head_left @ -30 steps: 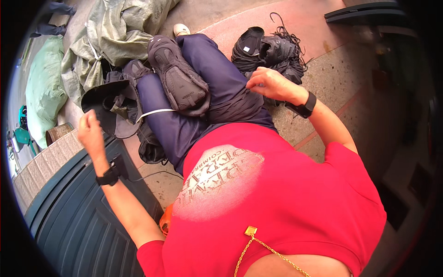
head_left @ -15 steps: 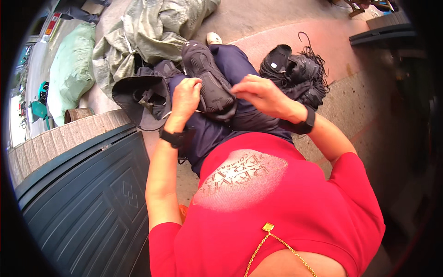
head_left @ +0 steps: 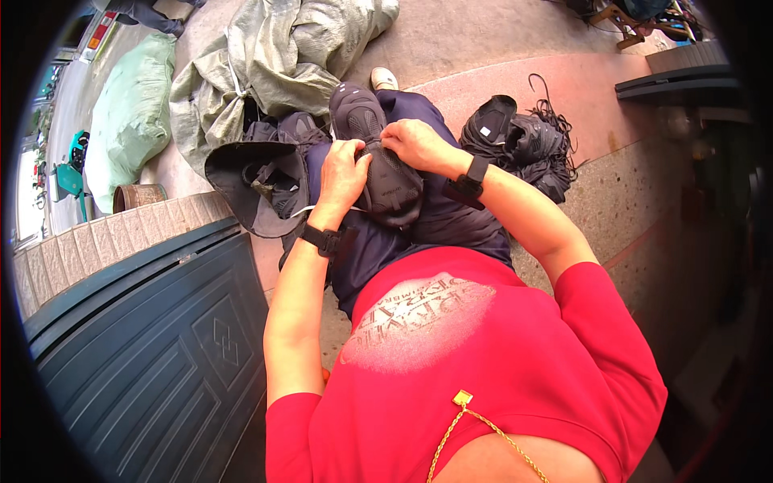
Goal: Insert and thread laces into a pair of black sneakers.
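A dark grey-black shoe (head_left: 394, 193) lies lengthwise on my lap, over dark blue trousers. My left hand (head_left: 345, 171) is closed in a pinch by the shoe's left edge. From the right, my right hand (head_left: 417, 146) reaches over its middle, with thumb and fingertips pressed together close to its surface. Whatever is between the fingers of either hand is too small to make out. A thin white strand passes near my left wrist. Left of my leg sits a black open-topped bag (head_left: 225, 173) with dark pieces inside.
A heap of black shoes with loose laces (head_left: 519, 137) lies on the floor to the right. Large grey-green sacking (head_left: 274, 48) and a pale green sack (head_left: 133, 121) stand ahead and left. A blue panelled door (head_left: 153, 338) is close on my left.
My right hand has moved forward and left, from beside the shoe to over its middle. My left hand has shifted slightly right and stays pinched by its left edge.
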The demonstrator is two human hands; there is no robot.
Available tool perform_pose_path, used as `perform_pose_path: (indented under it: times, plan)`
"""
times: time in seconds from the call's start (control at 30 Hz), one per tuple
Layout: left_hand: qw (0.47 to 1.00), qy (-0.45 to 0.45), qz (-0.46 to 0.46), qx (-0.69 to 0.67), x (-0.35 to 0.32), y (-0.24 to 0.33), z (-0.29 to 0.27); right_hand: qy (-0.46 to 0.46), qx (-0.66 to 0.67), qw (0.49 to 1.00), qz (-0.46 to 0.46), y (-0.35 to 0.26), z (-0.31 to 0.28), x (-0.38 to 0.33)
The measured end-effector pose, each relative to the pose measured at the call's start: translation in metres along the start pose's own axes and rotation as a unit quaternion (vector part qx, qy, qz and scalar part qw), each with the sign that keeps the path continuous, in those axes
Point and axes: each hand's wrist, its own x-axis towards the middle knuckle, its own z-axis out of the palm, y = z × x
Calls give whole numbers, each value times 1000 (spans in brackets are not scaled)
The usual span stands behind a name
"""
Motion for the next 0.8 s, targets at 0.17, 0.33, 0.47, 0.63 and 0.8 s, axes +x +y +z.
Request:
perform_pose_path:
  times: [0.17, 0.33, 0.47, 0.63, 0.8]
  plan:
    - [1000, -2, -7, -28, -1, -2, 1, 36, -104, 990, -89, 3, 5, 0]
    - [1000, -1, -7, -26, -1, -2, 1, 9, -223, 965, -136, -8, 2, 4]
    - [999, -3, -9, -35, -1, -2, 2, -14, -244, 961, -126, -11, 2, 7]
    - [1000, 3, 5, -28, 0, -4, 1, -119, -97, 988, -15, -2, 7, 24]
    - [1000, -11, 8, -26, 0, -3, -1, -96, -73, 993, -3, -4, 2, 18]
